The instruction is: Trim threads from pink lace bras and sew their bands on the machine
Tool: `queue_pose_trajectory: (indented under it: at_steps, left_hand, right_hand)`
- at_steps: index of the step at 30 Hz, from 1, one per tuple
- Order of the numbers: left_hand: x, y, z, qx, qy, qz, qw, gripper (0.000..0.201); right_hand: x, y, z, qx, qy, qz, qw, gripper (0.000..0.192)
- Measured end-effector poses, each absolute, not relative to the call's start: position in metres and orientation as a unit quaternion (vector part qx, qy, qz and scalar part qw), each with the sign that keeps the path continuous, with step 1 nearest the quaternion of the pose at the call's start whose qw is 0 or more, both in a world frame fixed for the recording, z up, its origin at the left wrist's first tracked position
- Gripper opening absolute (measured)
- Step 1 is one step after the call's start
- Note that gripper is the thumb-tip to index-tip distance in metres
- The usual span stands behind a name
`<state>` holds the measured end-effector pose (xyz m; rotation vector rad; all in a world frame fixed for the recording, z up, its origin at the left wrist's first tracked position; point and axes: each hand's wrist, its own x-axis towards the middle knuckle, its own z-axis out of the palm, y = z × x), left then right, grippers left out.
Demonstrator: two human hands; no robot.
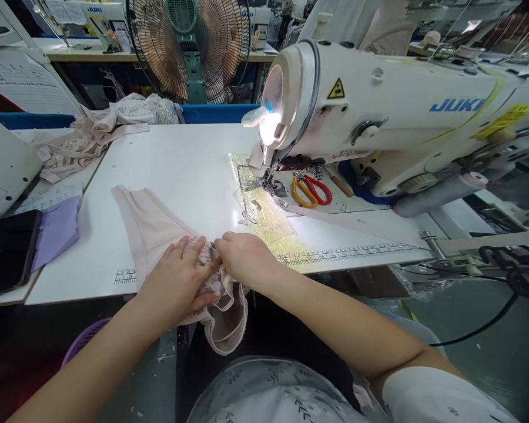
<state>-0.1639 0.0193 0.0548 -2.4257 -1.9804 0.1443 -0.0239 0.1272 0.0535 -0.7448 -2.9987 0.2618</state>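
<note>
**Both hands on a pink garment at the sewing table**

The left hand (183, 282) lies flat on the pink garment (158, 235), fingers spread and released. The right hand (242, 255) pinches the lace edge of the same garment with curled fingertips. The garment sits at the near edge of the white table (171, 158), its lace part hanging over. Just beyond stands the sewing machine (379, 111), with scissors (311, 191) under its arm. A purple basket (86, 341) shows below the table; its contents are hidden.
</note>
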Motion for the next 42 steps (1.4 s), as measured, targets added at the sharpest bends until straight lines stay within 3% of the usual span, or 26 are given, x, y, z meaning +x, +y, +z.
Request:
queue_pose_trajectory:
  at_steps: [10,15,20,25,34,42]
  left_hand:
    - [-0.161,0.02,0.058,-0.764,-0.644,0.039,-0.021,0.063]
    - [-0.157,0.02,0.057,-0.776,-0.631,0.002,-0.02,0.069]
    - [-0.153,0.016,0.044,-0.795,-0.602,-0.069,-0.03,0.064]
    - [-0.158,0.011,0.038,-0.825,-0.562,-0.049,0.008,0.056]
    - [-0.163,0.01,0.037,-0.832,-0.553,-0.03,0.022,0.061]
    - [-0.164,0.01,0.033,-0.826,-0.563,-0.036,0.003,0.062]
  right_hand:
    - [0.007,0.112,0.081,-0.288,-0.952,0.077,-0.062,0.012]
    - [0.021,0.104,0.074,-0.366,-0.92,0.14,0.005,0.019]
    - [0.027,0.102,0.057,-0.339,-0.899,0.258,0.104,0.018]
    - [0.027,0.101,0.055,-0.316,-0.89,0.258,0.205,0.018]
    - [0.006,0.11,0.047,-0.33,-0.926,0.167,0.078,0.02]
    - [-0.014,0.113,0.048,-0.316,-0.938,0.124,0.065,0.026]
